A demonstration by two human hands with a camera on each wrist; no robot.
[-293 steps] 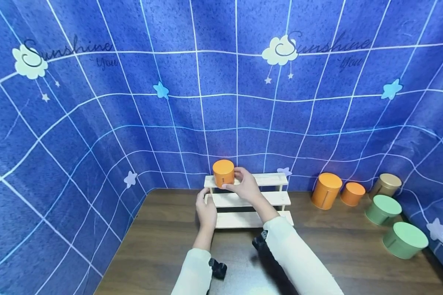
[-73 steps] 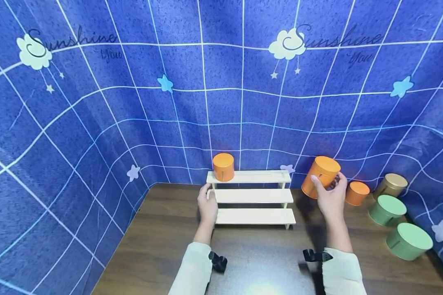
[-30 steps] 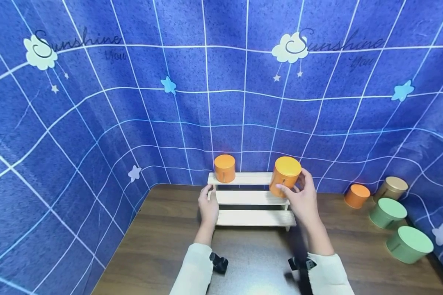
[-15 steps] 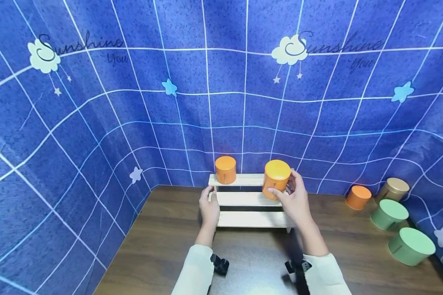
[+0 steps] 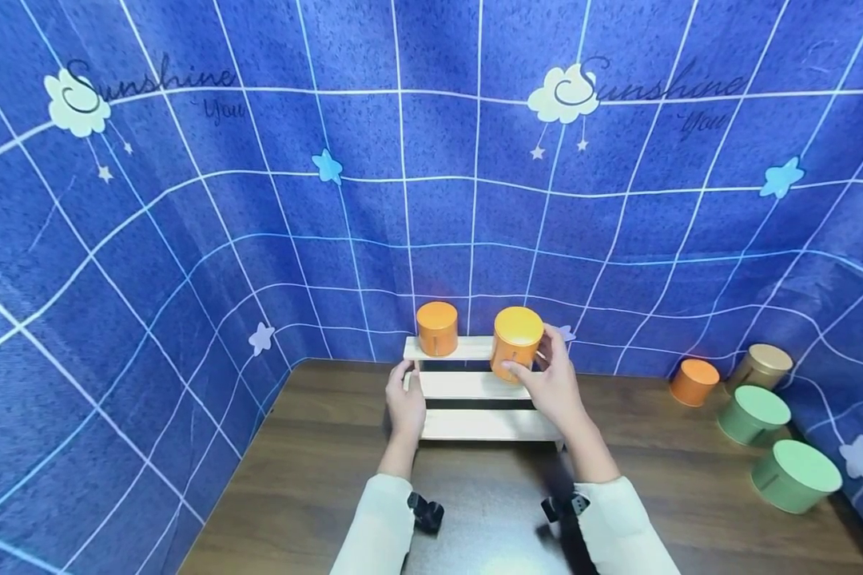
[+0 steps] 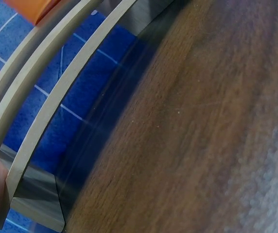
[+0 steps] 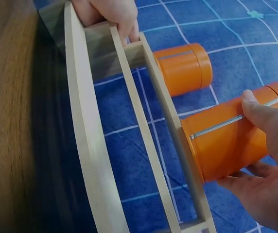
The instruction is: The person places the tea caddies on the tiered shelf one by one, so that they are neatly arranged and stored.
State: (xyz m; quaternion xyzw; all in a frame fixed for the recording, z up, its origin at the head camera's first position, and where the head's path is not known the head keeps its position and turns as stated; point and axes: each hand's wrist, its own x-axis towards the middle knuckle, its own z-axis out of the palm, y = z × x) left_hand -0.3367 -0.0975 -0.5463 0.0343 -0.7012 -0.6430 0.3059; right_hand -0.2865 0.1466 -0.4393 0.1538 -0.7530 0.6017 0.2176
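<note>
A three-step wooden display rack [image 5: 485,425] stands on the table near the curtain. My right hand [image 5: 555,389] grips a tall orange canister [image 5: 515,345], thumb in front and fingers behind. In the right wrist view, that canister's base is right at the top step, upright on it. A shorter orange canister [image 5: 437,329] sits on the left part of the same step, a gap between the two. My left hand [image 5: 406,402] holds the rack's left end; in the right wrist view its fingers [image 7: 124,22] curl at the end panel.
To the right on the brown table [image 5: 316,447] stand a small orange canister [image 5: 693,382], a gold canister [image 5: 759,367] and two green canisters, one farther back [image 5: 753,415] and one nearer [image 5: 796,477]. A blue gridded curtain [image 5: 431,200] hangs behind and along both sides.
My right hand let go of the shorter orange canister on the top step, took the tall one from the right and brought it leftward to the rack. My left hand stayed at the rack's end.
</note>
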